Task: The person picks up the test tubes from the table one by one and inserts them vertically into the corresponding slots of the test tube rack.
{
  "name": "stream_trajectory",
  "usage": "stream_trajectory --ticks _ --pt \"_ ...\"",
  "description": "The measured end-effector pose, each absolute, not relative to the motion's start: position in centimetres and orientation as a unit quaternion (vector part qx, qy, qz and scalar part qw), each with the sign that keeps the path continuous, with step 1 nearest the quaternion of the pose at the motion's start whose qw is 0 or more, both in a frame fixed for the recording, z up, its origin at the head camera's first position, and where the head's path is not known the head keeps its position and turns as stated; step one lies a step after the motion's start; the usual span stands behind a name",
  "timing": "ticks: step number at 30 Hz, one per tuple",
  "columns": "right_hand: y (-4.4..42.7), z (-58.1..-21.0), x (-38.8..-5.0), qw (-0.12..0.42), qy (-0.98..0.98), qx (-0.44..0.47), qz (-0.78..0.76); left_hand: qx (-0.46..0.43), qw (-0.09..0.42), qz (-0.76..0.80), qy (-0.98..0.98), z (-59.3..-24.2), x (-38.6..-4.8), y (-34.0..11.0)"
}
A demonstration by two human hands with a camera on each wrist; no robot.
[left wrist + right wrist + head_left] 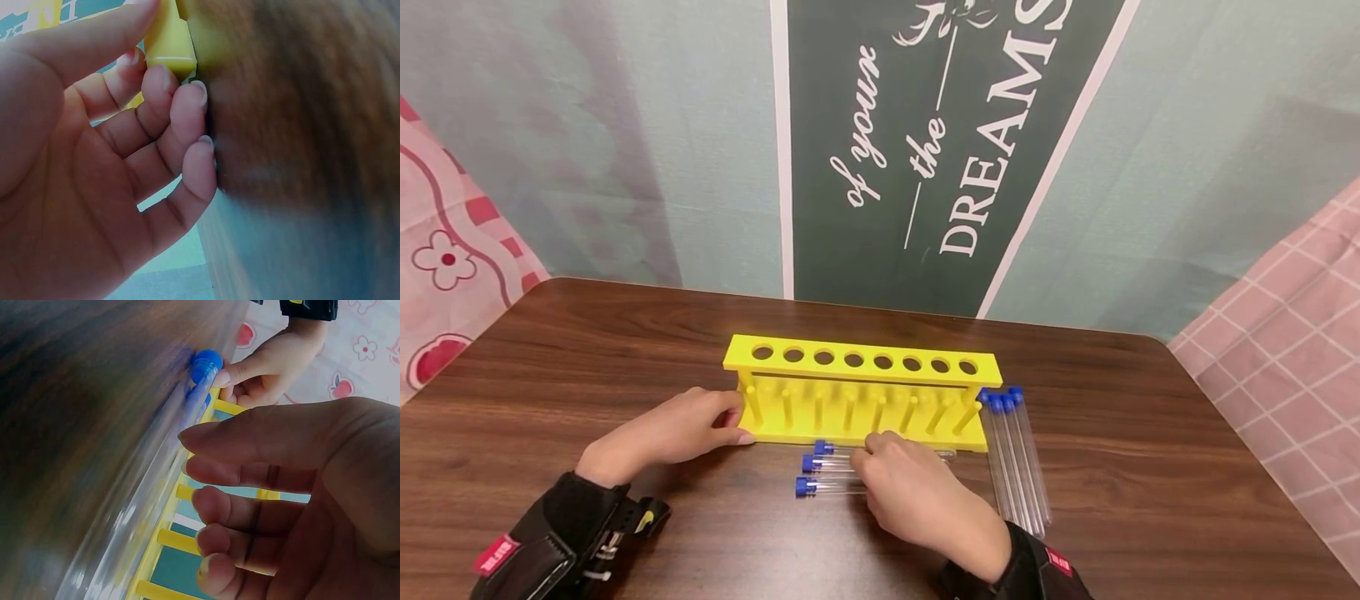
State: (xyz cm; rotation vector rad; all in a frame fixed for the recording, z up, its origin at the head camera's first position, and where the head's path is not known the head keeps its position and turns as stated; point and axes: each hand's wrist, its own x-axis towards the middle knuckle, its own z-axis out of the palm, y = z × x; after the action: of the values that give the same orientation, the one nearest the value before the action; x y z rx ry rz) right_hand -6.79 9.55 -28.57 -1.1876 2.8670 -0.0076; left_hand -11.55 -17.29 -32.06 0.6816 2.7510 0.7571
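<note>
A yellow test tube rack stands upright on the table, its top row of holes holding no tubes. My left hand grips the left end of its base, thumb and fingers on either side of the yellow end in the left wrist view. Three clear test tubes with blue caps lie side by side in front of the rack. Over their middle is my right hand. In the right wrist view its loosely bent fingers are beside the tubes; whether they touch cannot be told.
Several more blue-capped test tubes lie together at the rack's right end, pointing toward the front. The dark wooden table reaches back to a grey-green curtain with a lettered panel.
</note>
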Motion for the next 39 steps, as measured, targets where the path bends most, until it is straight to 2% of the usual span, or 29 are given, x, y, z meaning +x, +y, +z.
stream_trajectory --ticks 15,26,39 --pt "9.49 -29.1 -6.81 0.026 0.923 -0.383 0.004 0.236 0.1 0.254 0.933 -32.04 -11.59 -17.32" --pt "9.33 -29.41 -6.7 0.017 0.922 -0.387 0.009 0.224 0.116 0.261 0.932 -31.72 -11.66 -17.34" --pt "9.1 -29.39 -6.71 0.05 0.926 -0.373 0.026 0.224 0.122 0.269 0.929 -31.57 -11.71 -17.38"
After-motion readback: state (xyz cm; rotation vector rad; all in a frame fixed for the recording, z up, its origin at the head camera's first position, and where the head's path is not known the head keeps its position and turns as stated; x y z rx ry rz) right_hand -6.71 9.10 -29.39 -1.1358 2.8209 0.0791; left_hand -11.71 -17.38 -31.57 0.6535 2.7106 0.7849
